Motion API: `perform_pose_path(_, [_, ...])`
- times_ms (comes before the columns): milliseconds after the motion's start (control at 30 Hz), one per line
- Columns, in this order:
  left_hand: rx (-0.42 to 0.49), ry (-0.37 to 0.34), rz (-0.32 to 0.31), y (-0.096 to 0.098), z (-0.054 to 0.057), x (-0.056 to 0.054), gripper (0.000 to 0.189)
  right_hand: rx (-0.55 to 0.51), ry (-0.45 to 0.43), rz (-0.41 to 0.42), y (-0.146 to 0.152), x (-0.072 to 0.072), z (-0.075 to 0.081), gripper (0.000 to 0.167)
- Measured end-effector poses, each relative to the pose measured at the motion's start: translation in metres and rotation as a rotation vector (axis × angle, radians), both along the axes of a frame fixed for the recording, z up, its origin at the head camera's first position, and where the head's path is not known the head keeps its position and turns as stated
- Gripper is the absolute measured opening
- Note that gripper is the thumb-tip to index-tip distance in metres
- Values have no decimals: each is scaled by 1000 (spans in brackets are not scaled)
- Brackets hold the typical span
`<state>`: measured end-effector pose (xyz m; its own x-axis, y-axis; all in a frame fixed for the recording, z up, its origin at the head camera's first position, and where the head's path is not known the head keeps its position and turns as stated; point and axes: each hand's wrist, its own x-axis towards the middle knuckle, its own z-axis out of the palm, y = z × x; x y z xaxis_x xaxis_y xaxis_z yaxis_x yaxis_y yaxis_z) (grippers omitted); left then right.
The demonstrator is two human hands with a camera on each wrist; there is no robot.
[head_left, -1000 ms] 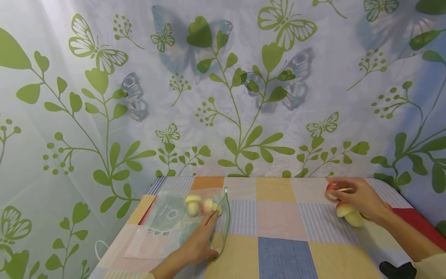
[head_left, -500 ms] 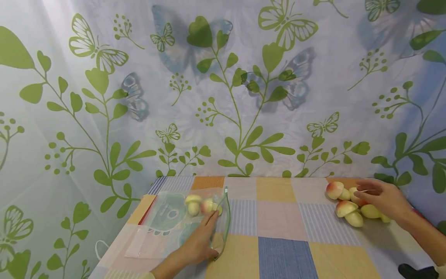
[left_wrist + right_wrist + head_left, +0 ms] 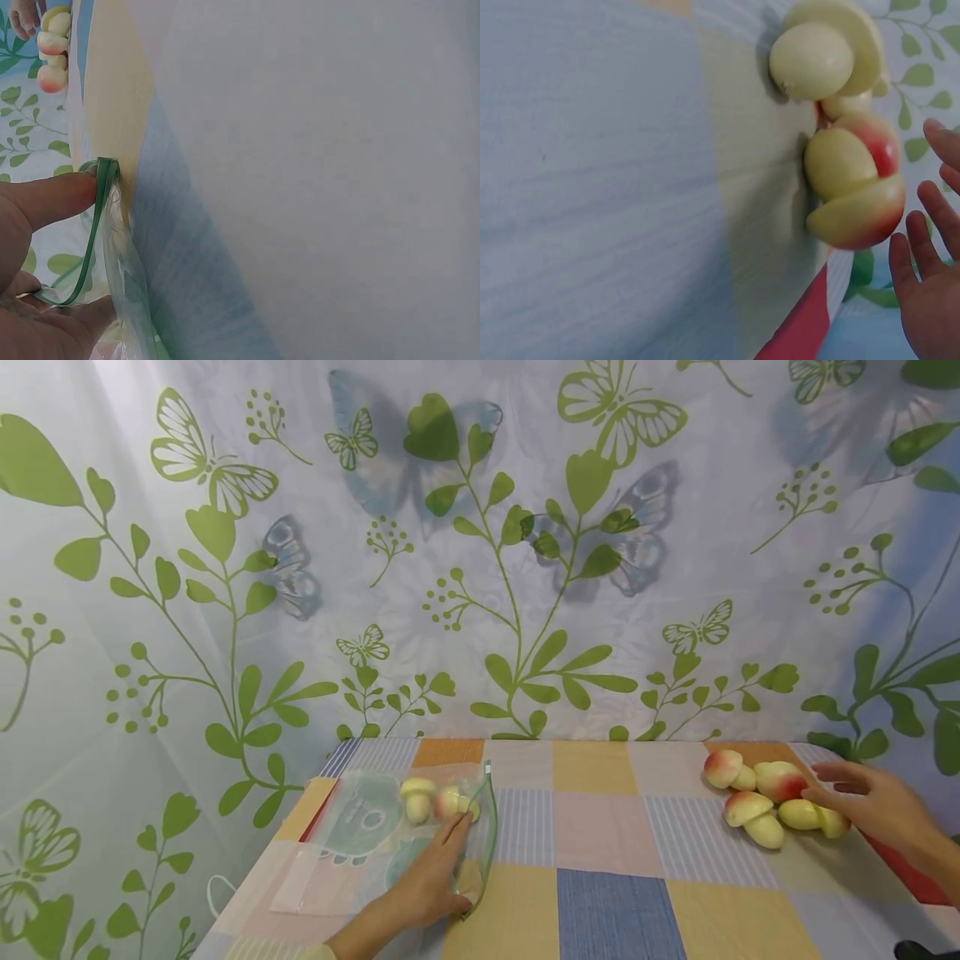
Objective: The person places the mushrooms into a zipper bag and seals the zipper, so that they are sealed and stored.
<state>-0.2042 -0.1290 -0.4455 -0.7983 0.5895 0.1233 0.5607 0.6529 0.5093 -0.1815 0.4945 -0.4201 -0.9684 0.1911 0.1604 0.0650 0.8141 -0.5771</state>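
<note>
My left hand [image 3: 429, 887] lies at the mouth of a clear zip bag [image 3: 300, 881], fingers straight and thumb spread away from them. In the left wrist view the bag's green zip strip [image 3: 96, 225] bows between thumb and fingers. Inside the bag are a pale yellow toy mushroom [image 3: 417, 802], a red-tinged toy mushroom [image 3: 450, 802] and something pale partly behind the hand. Several yellow-and-red toy mushrooms [image 3: 752, 817] are grouped at the right of the table. Beside them my right hand [image 3: 885, 802] hovers with fingers spread [image 3: 930, 277], holding nothing.
A patchwork cloth [image 3: 600, 827] covers the table. Behind it hangs a curtain [image 3: 480, 568] printed with leaves and butterflies. Red cloth [image 3: 900, 868] shows under the right forearm, and a white loop [image 3: 217, 893] hangs at the table's left edge.
My right hand has drawn back to the right, off the mushroom group, so more of them show. The mushrooms stay where they lay. My left hand keeps its place at the bag.
</note>
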Motion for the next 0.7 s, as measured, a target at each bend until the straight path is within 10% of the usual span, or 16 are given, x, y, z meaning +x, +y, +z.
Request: perform_pose_path(700, [-6, -10, -5, -1, -1, -1, 120, -63, -22, -7, 22, 12, -43, 76])
